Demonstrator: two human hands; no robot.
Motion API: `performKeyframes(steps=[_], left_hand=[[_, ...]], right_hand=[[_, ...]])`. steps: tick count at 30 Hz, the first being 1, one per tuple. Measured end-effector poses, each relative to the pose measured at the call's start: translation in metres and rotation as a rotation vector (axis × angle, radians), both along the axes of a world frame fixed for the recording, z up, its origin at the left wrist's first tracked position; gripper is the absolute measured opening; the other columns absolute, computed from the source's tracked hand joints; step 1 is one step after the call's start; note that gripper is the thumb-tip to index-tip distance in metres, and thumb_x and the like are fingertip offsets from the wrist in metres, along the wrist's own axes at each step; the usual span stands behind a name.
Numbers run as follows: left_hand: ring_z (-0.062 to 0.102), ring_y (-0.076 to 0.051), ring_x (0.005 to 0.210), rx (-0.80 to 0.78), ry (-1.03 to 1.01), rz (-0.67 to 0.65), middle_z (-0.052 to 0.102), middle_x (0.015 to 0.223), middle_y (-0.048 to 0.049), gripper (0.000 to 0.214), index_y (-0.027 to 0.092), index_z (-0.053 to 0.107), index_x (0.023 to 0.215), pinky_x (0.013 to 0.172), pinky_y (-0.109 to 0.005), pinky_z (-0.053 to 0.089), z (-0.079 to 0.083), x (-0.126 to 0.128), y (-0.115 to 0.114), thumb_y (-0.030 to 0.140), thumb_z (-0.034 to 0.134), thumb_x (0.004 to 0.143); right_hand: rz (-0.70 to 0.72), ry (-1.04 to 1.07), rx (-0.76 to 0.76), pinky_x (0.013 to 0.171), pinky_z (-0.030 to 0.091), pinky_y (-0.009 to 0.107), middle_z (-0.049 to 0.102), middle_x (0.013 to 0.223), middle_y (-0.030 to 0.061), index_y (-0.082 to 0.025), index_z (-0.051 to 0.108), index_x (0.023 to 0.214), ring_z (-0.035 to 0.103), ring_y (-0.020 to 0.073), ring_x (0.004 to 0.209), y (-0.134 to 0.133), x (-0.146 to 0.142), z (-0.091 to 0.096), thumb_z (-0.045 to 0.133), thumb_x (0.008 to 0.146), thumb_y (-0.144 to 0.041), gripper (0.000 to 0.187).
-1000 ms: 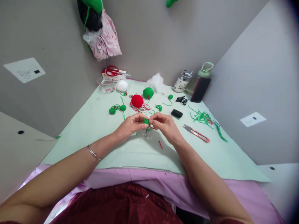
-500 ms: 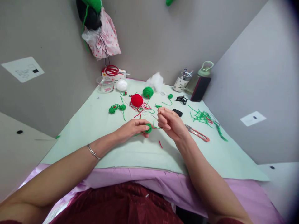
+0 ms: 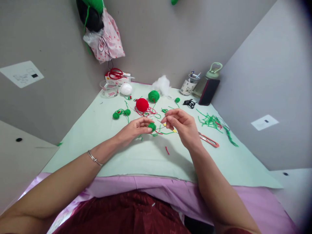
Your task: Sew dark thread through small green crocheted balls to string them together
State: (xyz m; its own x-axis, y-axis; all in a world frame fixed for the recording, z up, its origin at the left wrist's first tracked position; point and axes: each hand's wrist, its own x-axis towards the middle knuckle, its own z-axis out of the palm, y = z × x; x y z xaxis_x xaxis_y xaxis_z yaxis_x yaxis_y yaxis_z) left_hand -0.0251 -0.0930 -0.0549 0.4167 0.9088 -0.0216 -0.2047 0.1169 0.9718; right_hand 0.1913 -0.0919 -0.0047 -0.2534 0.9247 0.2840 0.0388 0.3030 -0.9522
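Note:
My left hand [image 3: 135, 128] pinches a small green yarn ball [image 3: 152, 126] just above the pale green mat [image 3: 102, 130]. My right hand [image 3: 182, 125] is closed in a pinch on a thin needle [image 3: 162, 123] that points at the ball. Green and red threads trail from the ball onto the mat under the needle. The two hands sit a few centimetres apart at the middle of the mat.
A red yarn ball [image 3: 142, 104], a green yarn ball [image 3: 154, 96], small green pieces [image 3: 120, 113] and white stuffing [image 3: 162, 84] lie further back. Red-handled snips [image 3: 209, 139] and green yarn scraps [image 3: 211, 122] lie to the right. Cup, bottle and phone stand at the back right corner.
My right hand pulled up and away to the right from the ball, then came back down a little toward it. My left hand stayed on the green ball.

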Motion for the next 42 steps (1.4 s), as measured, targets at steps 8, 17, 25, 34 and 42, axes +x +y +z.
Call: performKeyframes(steps=[8, 17, 25, 34, 42], left_hand=[[0.06, -0.018, 0.101, 0.084, 0.001, 0.071, 0.067, 0.108, -0.003, 0.034, 0.024, 0.069, 0.111, 0.092, -0.034, 0.043, 0.006, -0.001, 0.0, 0.026, 0.078, 0.078], [0.059, -0.019, 0.101, 0.084, 0.003, 0.109, 0.066, 0.109, -0.0045, 0.034, 0.022, 0.07, 0.11, 0.088, -0.033, 0.044, 0.01, -0.003, 0.0, 0.022, 0.076, 0.077], [0.06, -0.018, 0.098, 0.084, 0.009, 0.09, 0.067, 0.109, -0.0042, 0.036, 0.022, 0.069, 0.112, 0.089, -0.033, 0.045, 0.006, -0.003, 0.002, 0.022, 0.076, 0.077], [0.059, -0.018, 0.096, 0.077, 0.053, 0.099, 0.067, 0.108, -0.0041, 0.036, 0.022, 0.071, 0.112, 0.087, -0.032, 0.045, 0.006, -0.003, 0.001, 0.021, 0.075, 0.076], [0.058, -0.017, 0.097, 0.116, 0.132, 0.11, 0.067, 0.116, -0.0045, 0.04, 0.023, 0.072, 0.117, 0.089, -0.032, 0.043, 0.006, -0.004, 0.0, 0.021, 0.072, 0.077]], right_hand=[[-0.208, -0.525, 0.628, 0.071, 0.042, 0.034, 0.056, 0.074, 0.0028, -0.025, 0.076, 0.093, 0.052, 0.0189, 0.077, -0.005, -0.007, -0.009, 0.062, 0.095, -0.02, 0.014], [-0.196, -0.672, 0.766, 0.068, 0.04, 0.033, 0.055, 0.073, 0.0034, -0.021, 0.072, 0.093, 0.05, 0.0191, 0.076, -0.004, -0.008, -0.016, 0.058, 0.096, -0.015, 0.016], [-0.197, -0.712, 0.786, 0.066, 0.038, 0.033, 0.055, 0.073, 0.0036, -0.02, 0.07, 0.091, 0.048, 0.0191, 0.074, -0.003, -0.009, -0.018, 0.057, 0.097, -0.015, 0.016], [-0.169, -0.735, 0.78, 0.066, 0.039, 0.031, 0.056, 0.074, 0.0043, -0.019, 0.071, 0.09, 0.047, 0.019, 0.074, -0.004, -0.008, -0.018, 0.056, 0.097, -0.015, 0.016], [-0.145, -0.783, 0.71, 0.068, 0.038, 0.032, 0.058, 0.077, 0.0049, -0.02, 0.071, 0.09, 0.048, 0.0199, 0.076, -0.002, -0.007, -0.02, 0.056, 0.096, -0.014, 0.017]])
